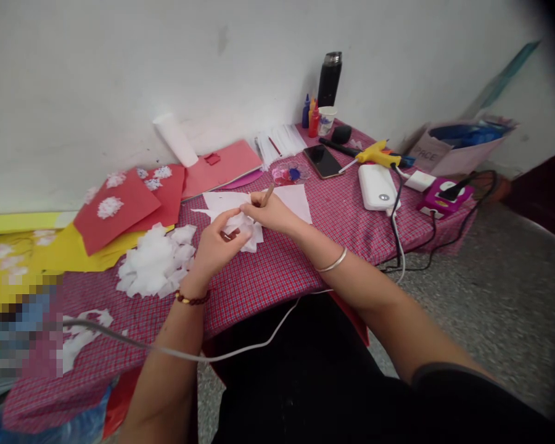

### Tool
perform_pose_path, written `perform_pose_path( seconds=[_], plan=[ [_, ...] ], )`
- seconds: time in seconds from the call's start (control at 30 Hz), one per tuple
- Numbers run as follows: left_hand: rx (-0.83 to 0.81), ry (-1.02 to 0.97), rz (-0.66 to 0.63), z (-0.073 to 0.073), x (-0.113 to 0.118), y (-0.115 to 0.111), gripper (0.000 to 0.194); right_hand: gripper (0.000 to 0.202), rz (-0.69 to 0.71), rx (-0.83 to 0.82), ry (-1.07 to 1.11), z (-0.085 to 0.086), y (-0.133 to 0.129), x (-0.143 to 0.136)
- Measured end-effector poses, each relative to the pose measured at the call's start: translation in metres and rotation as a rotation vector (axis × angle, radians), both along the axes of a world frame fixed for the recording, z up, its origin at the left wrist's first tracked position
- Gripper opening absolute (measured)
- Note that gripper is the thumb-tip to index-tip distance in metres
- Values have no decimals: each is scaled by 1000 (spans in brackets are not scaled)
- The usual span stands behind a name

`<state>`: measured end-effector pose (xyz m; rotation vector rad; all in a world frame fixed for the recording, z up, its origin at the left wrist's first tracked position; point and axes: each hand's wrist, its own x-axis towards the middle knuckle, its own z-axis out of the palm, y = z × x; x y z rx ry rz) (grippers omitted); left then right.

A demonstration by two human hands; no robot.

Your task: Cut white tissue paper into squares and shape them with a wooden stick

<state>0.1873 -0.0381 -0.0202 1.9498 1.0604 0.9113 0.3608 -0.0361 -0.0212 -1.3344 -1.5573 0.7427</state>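
Note:
My left hand (218, 242) has its thumb and fingers curled round thin white tissue (250, 242), just above the checked tablecloth. Against it, my right hand (272, 211) is closed on a thin brownish stick (267, 195) that points up between thumb and fingers; its fingertips touch the tissue by my left fingers. White paper (292, 200) lies flat beneath and behind both hands. Left of my left wrist sits a heap of crumpled white tissue pieces (155, 262). The stick's lower end is hidden.
Red cards (120, 213) with tissue flowers lie left, beside a white roll (176, 140). Farther right are a phone (324, 161), a yellow glue gun (378, 154), a white power bank (378, 188) and a purple power strip (446, 196). A white cable (240, 353) crosses near my body.

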Motion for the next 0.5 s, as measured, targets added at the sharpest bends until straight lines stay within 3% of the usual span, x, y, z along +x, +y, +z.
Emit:
perform_pose_path(
  seconds=[0.1, 0.27, 0.5],
  plan=[
    [2, -88, 67, -4, 5, -1, 32, 34, 12, -29, 16, 1, 0, 0],
    [-203, -382, 56, -5, 5, 1, 19, 36, 16, -47, 37, 2, 0, 1],
    [-241, -366, 18, 1, 1, 1, 15, 36, -15, -47, 87, -2, 4, 5]
  ],
)
